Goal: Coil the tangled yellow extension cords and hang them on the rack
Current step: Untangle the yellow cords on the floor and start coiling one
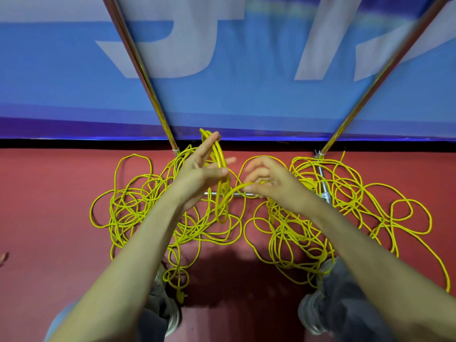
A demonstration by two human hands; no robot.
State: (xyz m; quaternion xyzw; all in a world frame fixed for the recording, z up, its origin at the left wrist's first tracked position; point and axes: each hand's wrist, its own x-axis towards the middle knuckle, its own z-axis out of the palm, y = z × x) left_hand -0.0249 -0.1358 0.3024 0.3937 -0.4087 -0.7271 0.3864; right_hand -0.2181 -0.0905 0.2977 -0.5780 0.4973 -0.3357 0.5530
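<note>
- Coil [220, 156] of a few yellow cord loops hangs from the left hand [202, 170], raised above the floor [49, 193]. The thumb presses the loops against the palm, and the fingers are stretched out nearly straight along them.
- Right hand [269, 178] is just beside the left, its fingers curled and its thumb and fingertips pinching a single strand [234, 191] that curves down and left into the coil.
- Tangled yellow extension cords [128, 193] sprawl on the red floor below both hands in two loose heaps, left and right, lying over the low bars of the rack [147, 86].
- Two shiny rack uprights rise and splay apart in front of a blue banner [246, 99] with large pale letters.
- Yellow plug [180, 296] lies at the near end of the left heap, beside the person's left shoe [172, 317]; cord also touches the right trouser leg.
</note>
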